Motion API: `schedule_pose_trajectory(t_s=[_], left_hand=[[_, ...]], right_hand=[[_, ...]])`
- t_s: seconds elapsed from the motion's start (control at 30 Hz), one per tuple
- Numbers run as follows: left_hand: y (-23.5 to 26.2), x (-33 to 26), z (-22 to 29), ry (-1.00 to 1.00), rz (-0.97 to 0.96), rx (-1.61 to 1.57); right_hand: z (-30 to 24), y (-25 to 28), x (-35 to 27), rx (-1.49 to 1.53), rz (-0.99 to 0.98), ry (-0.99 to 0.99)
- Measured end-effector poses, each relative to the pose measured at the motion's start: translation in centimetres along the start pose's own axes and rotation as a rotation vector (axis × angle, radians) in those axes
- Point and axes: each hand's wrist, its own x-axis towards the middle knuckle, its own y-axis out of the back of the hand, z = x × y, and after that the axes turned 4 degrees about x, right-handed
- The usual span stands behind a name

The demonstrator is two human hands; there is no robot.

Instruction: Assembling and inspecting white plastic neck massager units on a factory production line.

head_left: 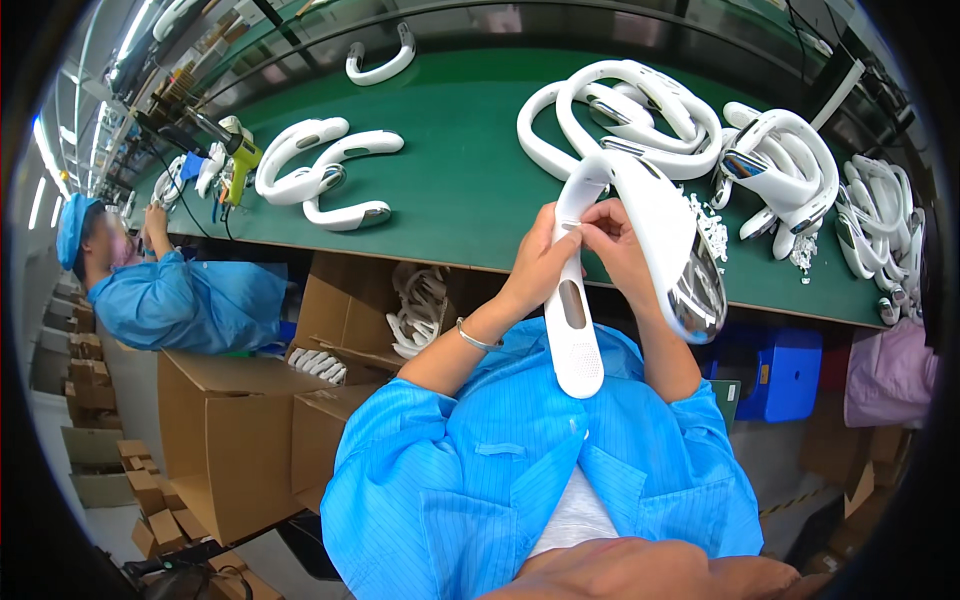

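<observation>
I hold a white U-shaped plastic device [640, 215] with a shiny chrome pad on one arm, up over the edge of the green conveyor belt [460, 180]. My left hand [540, 262] grips its left arm, which has a dark slot and a perforated end hanging toward my lap. My right hand [612, 240] pinches at the same arm near the top, fingertips against the plastic. A silver bracelet [475, 338] sits on my left wrist.
Piles of the same white devices lie on the belt at the right [780, 165] and far right [880, 225]; two more lie at the left [320, 175]. A co-worker in blue [160, 290] sits at the left near a yellow tool [240, 165]. Cardboard boxes [230, 430] stand below.
</observation>
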Motion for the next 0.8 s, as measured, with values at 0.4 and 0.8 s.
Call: schedule_pose_trajectory(t_s=[0.4, 0.8], left_hand=[[-0.3, 0.0, -0.8, 0.075, 0.037, -0.205], [-0.4, -0.3, -1.3, 0.13, 0.069, -0.179]], right_hand=[[0.8, -1.2, -2.1, -0.074, 0.152, 0.103], [-3.9, -0.2, -1.0, -0.304, -0.024, 0.168]])
